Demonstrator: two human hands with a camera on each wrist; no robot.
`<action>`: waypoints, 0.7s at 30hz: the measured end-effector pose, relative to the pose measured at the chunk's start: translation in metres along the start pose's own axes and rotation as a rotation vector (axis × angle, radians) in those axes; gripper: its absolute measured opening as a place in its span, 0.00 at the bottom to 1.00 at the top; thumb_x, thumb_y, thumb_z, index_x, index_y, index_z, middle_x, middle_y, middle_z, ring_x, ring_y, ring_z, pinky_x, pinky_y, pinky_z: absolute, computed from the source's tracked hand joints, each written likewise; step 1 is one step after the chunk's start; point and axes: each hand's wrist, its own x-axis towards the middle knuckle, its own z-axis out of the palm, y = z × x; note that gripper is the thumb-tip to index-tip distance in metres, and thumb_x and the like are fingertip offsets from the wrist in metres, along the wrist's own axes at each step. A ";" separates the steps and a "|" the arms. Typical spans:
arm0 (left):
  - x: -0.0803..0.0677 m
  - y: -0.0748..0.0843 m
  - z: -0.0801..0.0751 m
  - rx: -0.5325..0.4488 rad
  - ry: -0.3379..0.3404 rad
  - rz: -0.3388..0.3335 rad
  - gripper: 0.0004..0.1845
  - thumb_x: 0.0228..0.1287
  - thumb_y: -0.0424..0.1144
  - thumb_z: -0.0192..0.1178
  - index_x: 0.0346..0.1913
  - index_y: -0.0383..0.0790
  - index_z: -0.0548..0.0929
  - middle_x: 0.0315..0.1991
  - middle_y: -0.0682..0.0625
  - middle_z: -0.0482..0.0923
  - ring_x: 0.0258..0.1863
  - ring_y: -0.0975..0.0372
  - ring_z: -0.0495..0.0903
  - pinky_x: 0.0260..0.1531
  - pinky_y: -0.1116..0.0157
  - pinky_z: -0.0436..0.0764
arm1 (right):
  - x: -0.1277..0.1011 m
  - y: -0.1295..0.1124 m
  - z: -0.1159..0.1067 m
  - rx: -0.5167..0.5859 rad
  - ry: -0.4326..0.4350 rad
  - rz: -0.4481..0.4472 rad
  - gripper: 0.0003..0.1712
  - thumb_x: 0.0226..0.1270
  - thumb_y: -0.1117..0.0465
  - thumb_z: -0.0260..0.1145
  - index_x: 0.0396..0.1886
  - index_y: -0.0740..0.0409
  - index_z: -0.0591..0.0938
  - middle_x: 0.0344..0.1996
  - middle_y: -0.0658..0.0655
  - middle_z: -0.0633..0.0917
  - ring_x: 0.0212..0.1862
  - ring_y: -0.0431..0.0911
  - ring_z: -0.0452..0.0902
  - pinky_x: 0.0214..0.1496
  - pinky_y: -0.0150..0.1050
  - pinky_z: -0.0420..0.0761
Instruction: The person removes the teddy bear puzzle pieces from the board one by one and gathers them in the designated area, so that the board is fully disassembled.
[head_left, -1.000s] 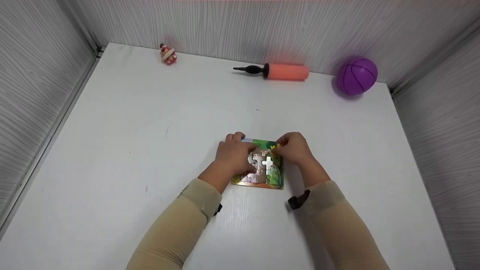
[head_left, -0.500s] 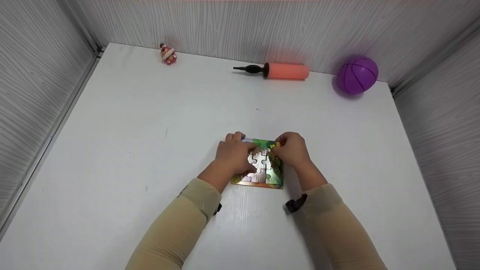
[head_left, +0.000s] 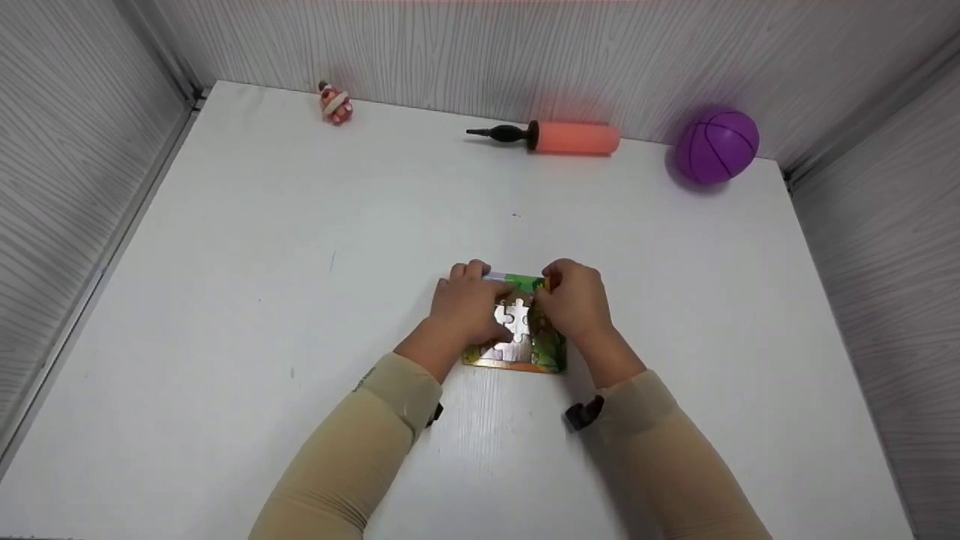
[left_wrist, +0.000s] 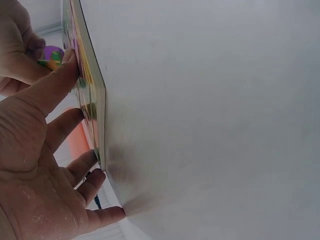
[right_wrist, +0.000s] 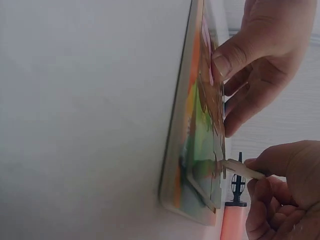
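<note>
A square jigsaw puzzle board (head_left: pixel 517 349) lies flat on the white table (head_left: pixel 300 247), near the middle front. My left hand (head_left: pixel 471 304) rests on its left part, the thumb (left_wrist: pixel 60 80) pressing the picture face and the fingers (left_wrist: pixel 80 167) lying along the board's edge. My right hand (head_left: pixel 571 300) hovers over the right part and pinches a loose puzzle piece (right_wrist: pixel 243 170) by its edge. The piece is tilted, with one end touching the puzzle board (right_wrist: pixel 187 130). Silvery pieces (head_left: pixel 516 315) show between the two hands.
Along the back wall stand a small red and white figurine (head_left: pixel 335 103), an orange hand pump with a black nozzle (head_left: pixel 555 138) and a purple ball (head_left: pixel 715 147). Grey walls close in the table on three sides.
My right hand has moved left over the puzzle with the piece, covering more of the right side. The left hand has stayed where it was.
</note>
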 end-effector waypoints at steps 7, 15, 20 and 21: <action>0.000 -0.002 0.001 -0.005 -0.003 -0.009 0.42 0.57 0.62 0.79 0.75 0.63 0.78 0.78 0.44 0.62 0.75 0.46 0.60 0.68 0.46 0.68 | 0.004 0.014 -0.003 0.113 -0.045 0.103 0.16 0.70 0.62 0.69 0.51 0.69 0.86 0.39 0.60 0.83 0.40 0.49 0.77 0.37 0.38 0.79; 0.000 -0.001 0.001 -0.009 0.002 -0.013 0.42 0.56 0.62 0.79 0.75 0.63 0.78 0.77 0.44 0.62 0.75 0.47 0.60 0.68 0.46 0.68 | 0.003 0.017 -0.002 0.171 -0.006 0.098 0.13 0.71 0.63 0.66 0.46 0.68 0.87 0.36 0.60 0.84 0.37 0.48 0.77 0.34 0.37 0.78; 0.000 -0.001 0.001 -0.007 -0.013 -0.016 0.43 0.57 0.62 0.78 0.76 0.62 0.77 0.78 0.44 0.61 0.76 0.47 0.60 0.69 0.45 0.67 | 0.003 0.019 0.002 0.211 0.014 0.129 0.12 0.71 0.64 0.64 0.46 0.69 0.86 0.36 0.60 0.82 0.38 0.48 0.76 0.33 0.36 0.77; 0.000 -0.001 0.000 -0.006 -0.015 -0.017 0.43 0.57 0.62 0.78 0.76 0.62 0.77 0.78 0.44 0.61 0.76 0.47 0.60 0.69 0.45 0.67 | 0.003 0.020 0.003 0.235 0.011 0.147 0.12 0.72 0.64 0.64 0.47 0.68 0.86 0.36 0.60 0.82 0.38 0.48 0.76 0.33 0.36 0.77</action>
